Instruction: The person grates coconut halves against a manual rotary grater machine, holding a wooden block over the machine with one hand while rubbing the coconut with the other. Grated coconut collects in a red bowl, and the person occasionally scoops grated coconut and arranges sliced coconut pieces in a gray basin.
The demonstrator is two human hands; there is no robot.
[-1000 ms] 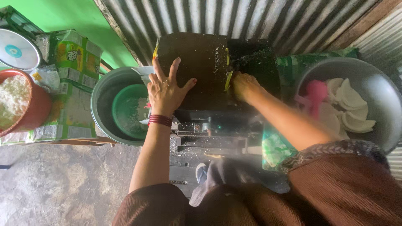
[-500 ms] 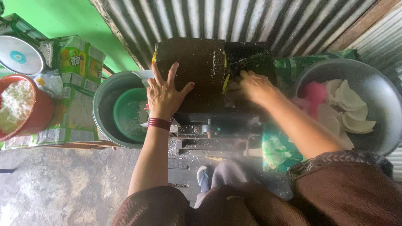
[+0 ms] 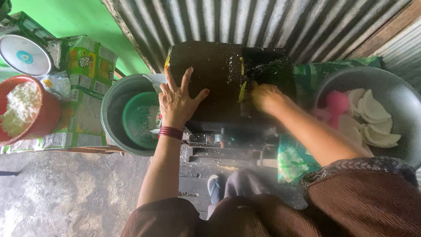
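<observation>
While my left hand [image 3: 179, 100] lay flat with wide fingers on the dark machine [image 3: 219, 83], my right hand [image 3: 265, 97] was curled at its slot; what it held I could not tell. White pieces lay in the grey basin [image 3: 394, 83] beside.

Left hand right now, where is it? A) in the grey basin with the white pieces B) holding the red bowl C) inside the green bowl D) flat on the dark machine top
D: the left hand lies open, fingers spread, on the dark machine top, beside the green bowl and not in it.
</observation>
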